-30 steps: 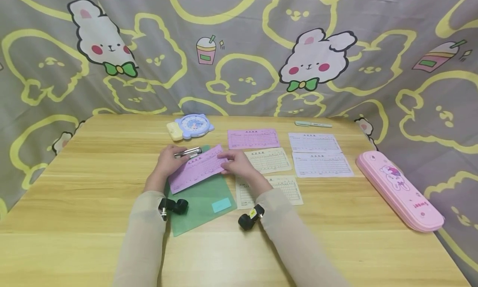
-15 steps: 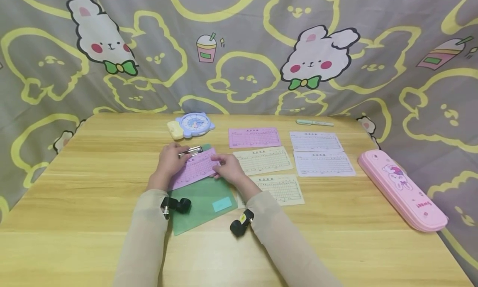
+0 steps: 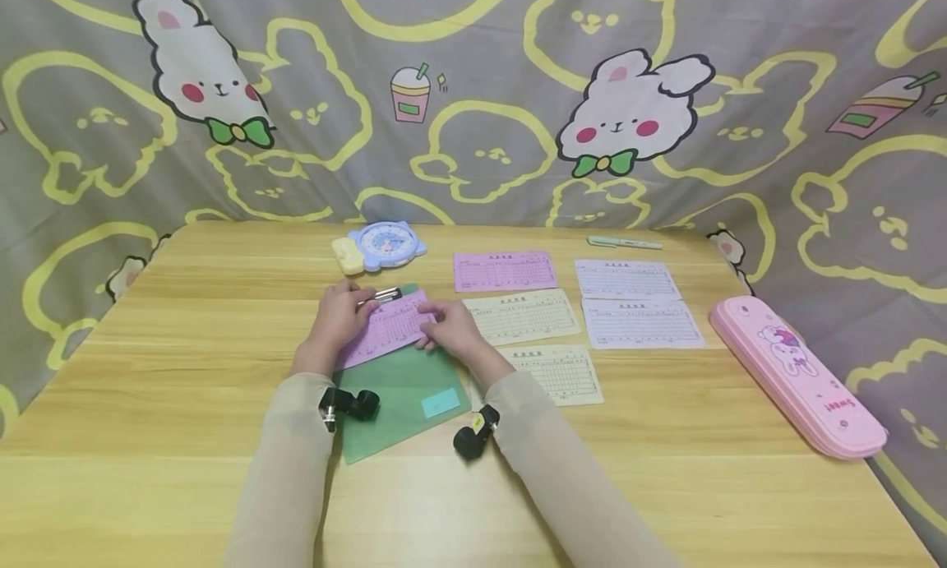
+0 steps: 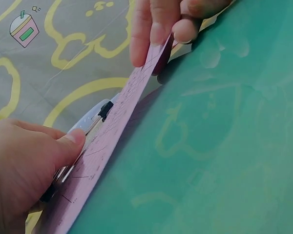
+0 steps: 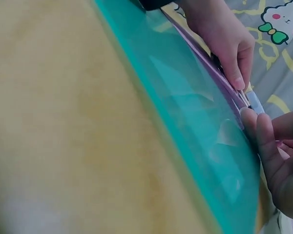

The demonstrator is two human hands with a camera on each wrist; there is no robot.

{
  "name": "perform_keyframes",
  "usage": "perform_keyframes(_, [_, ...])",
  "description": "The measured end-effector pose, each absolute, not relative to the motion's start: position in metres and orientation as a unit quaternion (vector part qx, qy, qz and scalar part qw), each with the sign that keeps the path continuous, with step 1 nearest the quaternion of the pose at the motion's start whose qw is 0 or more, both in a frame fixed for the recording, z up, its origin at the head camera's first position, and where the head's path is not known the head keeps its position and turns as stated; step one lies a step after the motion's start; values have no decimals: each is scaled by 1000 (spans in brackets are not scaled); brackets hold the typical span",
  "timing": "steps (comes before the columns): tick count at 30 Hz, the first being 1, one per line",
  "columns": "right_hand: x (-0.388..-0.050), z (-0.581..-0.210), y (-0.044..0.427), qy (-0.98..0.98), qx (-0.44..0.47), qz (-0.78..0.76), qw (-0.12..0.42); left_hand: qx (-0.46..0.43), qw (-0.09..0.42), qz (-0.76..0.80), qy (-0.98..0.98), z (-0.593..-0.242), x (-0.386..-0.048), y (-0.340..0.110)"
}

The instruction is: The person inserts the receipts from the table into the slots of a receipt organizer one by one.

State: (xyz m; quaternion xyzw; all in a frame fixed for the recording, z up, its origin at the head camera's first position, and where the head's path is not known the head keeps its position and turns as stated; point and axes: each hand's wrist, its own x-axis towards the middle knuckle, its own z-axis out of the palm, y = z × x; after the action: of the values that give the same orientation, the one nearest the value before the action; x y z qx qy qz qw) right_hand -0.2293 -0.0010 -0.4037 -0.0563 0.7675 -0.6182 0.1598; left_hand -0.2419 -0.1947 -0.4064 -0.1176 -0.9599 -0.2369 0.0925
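A green clipboard (image 3: 395, 412) lies slanted on the table with a blue sticky label (image 3: 441, 403) near its lower right. Across its upper part is a pink printed slip (image 3: 388, 331), its top edge at the metal clip (image 3: 388, 295). My left hand (image 3: 339, 317) grips the clip, thumb (image 4: 73, 141) pressing on the metal in the left wrist view. By its right end the slip is pinched between the thumb and fingers of my right hand (image 3: 449, 325). Whether the slip's edge lies under the clip is hard to tell.
Right of the clipboard lie another pink slip (image 3: 505, 272), two cream slips (image 3: 521, 316) and two white slips (image 3: 644, 325). Behind them is a pale green pen (image 3: 625, 242). A blue and yellow clock (image 3: 386, 246) stands at the back, a pink pencil case (image 3: 799, 375) at the right edge.
The pink slip has moved left and up the clipboard to the clip and lies flatter over the board. My right hand moved left with it. The left hand stays at the clip.
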Motion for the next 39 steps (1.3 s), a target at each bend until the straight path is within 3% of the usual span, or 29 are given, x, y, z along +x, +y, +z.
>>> perform_keyframes(23, [-248,-395,-6,813,-55,-551,178,-129,105,-237,-957,-411,-244,-192])
perform_keyframes(39, [-238,-387,10,785,-79,-582,197,-113,104,-252,-956,-408,-241,-196])
